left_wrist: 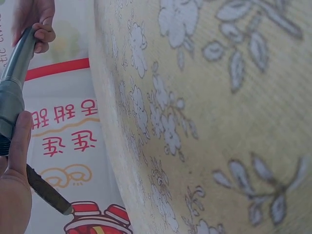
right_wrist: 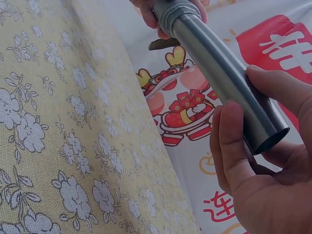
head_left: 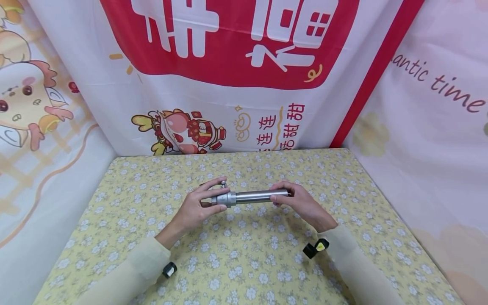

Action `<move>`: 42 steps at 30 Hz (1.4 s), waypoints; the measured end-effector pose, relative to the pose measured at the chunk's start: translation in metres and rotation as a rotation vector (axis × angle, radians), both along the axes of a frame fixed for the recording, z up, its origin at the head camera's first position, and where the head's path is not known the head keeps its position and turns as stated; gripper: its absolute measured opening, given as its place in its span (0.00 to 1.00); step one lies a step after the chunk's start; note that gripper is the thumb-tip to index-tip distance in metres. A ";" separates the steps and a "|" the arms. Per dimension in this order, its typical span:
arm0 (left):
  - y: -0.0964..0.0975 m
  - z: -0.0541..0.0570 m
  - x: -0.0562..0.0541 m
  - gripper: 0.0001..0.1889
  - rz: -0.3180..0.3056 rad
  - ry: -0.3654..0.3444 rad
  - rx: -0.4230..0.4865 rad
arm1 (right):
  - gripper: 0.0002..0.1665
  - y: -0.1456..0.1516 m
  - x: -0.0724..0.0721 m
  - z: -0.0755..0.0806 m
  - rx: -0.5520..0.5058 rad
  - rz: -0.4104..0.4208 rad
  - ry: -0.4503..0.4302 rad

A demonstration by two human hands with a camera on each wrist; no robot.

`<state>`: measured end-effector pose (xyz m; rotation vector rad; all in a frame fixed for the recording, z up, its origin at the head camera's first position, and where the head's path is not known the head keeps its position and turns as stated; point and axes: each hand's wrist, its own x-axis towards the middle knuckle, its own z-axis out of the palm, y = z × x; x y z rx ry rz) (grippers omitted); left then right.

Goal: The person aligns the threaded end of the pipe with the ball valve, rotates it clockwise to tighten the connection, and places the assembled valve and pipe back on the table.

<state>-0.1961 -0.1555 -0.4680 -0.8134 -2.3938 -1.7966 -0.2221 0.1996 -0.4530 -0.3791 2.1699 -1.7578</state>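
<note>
A smooth steel pipe (head_left: 253, 196) lies nearly level above the cloth, its left end joined to a wider metal valve fitting (head_left: 227, 199). My left hand (head_left: 193, 208) grips the fitting from the left, thumb in front and fingers behind. Near the fingertips a small shiny stub (head_left: 223, 184) rises from the fitting. In the left wrist view a dark lever-like piece (left_wrist: 48, 191) sticks out beyond my fingers. My right hand (head_left: 299, 201) pinches the pipe close to its right end. That end is hollow, with a plain round rim (right_wrist: 275, 141) in the right wrist view.
A yellow flowered cloth (head_left: 244, 262) covers the table under both hands. Printed fabric (head_left: 232, 80) hangs along the back edge, with more cloth walls at the left (head_left: 57, 169) and right (head_left: 431, 178). A black wrist device (head_left: 169, 270) sits at each sleeve.
</note>
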 end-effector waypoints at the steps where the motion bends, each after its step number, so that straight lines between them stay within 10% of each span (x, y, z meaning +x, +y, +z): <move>1: 0.000 0.000 0.000 0.25 0.003 0.000 -0.003 | 0.23 0.000 0.000 0.000 0.003 -0.001 0.000; 42: 0.001 -0.002 0.001 0.25 0.002 -0.007 -0.012 | 0.20 0.003 0.003 0.001 -0.003 0.100 0.061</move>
